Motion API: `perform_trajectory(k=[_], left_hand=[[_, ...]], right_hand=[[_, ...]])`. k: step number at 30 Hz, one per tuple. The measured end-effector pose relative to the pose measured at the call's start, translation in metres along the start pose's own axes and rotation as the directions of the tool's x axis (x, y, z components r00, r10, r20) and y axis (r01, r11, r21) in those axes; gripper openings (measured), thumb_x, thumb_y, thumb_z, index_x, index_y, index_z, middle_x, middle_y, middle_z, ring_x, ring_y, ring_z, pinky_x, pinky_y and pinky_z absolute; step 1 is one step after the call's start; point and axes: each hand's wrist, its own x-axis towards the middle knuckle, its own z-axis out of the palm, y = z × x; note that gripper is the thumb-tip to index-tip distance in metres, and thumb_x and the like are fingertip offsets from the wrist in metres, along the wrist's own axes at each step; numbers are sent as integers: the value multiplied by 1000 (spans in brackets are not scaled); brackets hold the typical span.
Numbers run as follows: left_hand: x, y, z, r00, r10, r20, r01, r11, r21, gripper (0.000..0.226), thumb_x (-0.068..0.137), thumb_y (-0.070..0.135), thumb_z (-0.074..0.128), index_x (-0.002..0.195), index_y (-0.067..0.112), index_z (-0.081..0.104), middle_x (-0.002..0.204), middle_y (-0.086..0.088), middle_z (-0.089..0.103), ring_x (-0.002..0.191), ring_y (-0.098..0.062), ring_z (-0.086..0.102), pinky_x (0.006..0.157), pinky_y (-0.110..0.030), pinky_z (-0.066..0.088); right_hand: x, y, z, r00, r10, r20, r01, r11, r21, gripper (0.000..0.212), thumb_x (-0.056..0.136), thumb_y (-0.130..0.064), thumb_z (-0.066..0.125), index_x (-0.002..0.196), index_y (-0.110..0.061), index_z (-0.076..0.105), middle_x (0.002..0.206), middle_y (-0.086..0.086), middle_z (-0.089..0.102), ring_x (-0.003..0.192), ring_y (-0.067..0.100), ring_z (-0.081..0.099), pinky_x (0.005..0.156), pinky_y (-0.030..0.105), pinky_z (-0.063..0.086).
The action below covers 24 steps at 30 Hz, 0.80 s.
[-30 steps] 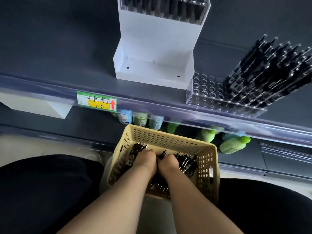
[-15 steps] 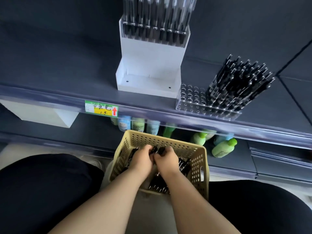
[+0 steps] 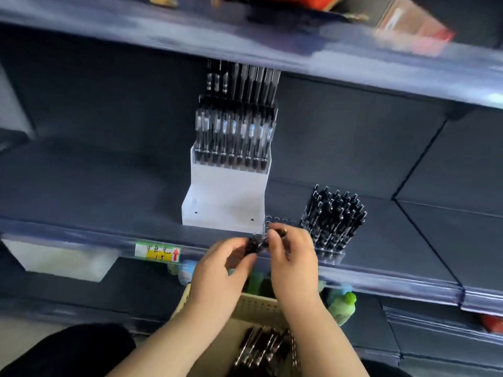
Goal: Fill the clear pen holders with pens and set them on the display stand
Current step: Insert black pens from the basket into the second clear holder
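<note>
Hands [image 3: 217, 270] [image 3: 294, 257] raised from basket [image 3: 258, 308], apparently pinching pens [image 3: 254, 244] (blurred)

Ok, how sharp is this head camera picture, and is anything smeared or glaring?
Head view: motion blur smears the top shelf and the red box on it worst; the left hand, right hand and the pens they grip are soft; the display stand is fairly sharp; the wide lens tilts and bends the shelf edges; light is dim, bluish, without harsh glare.

pen holder [image 3: 330, 254] right of display stand [image 3: 226, 191] (basket [image 3: 258, 307] below shelf [image 3: 81, 191])
</note>
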Motion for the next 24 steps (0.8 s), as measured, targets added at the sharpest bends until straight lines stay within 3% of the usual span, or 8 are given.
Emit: perform_trajectory(k=[2, 6, 10, 13, 18, 24], left_hand=[[19, 13, -5, 1000, 22, -4, -22, 999, -27, 25, 82, 21, 69, 94, 41, 60, 95, 20, 63, 87, 9, 58, 74, -3, 44], [57, 36, -1, 999, 54, -4, -54, 995, -83, 19, 82, 23, 69, 94, 37, 63, 93, 21, 66, 85, 9, 59, 71, 0, 43], [94, 54, 15, 992, 124, 39, -116, 979, -166, 22, 80, 21, 71, 87, 40, 63, 84, 20, 68, 81, 5, 61, 72, -6, 47], [115, 59, 29, 984, 170, 61, -151, 959, -239, 26, 80, 16, 71, 82, 40, 61, 78, 21, 68, 78, 6, 62, 68, -4, 44], [135, 46, 45, 978, 198, 61, -176, 950, -258, 27, 79, 14, 72, 82, 39, 61, 84, 23, 68, 79, 3, 64, 72, -7, 46], [142, 32, 62, 984, 147, 98, -118, 958, -261, 24, 78, 16, 72, 84, 37, 63, 83, 19, 69, 78, 2, 64, 75, -12, 49]], right_hand=[[21, -11, -19, 998, -66, -26, 65, 997, -35, 13, 90, -21, 59, 101, -25, 64, 94, -11, 53, 80, -10, 52, 70, -1, 35], [63, -29, -49, 991, -104, -83, 102, 994, -30, 13, 85, -22, 66, 90, -33, 60, 83, -15, 63, 76, -3, 58, 72, 12, 44], [104, -35, -71, 984, -169, -62, 160, 979, -130, 10, 88, -26, 61, 89, -35, 57, 76, -27, 57, 71, -14, 54, 67, -2, 37], [121, -28, -80, 977, -195, -83, 172, 960, -222, 10, 90, -29, 57, 90, -38, 54, 73, -26, 55, 70, -11, 53, 63, -2, 36], [132, -10, -86, 960, -193, -204, 143, 961, -236, 8, 86, -28, 63, 89, -35, 59, 69, -25, 57, 71, -9, 56, 61, -2, 37], [138, 8, -74, 989, -134, -61, 105, 933, -345, 9, 87, -28, 62, 89, -36, 57, 70, -27, 53, 69, -10, 53, 59, -1, 35]])
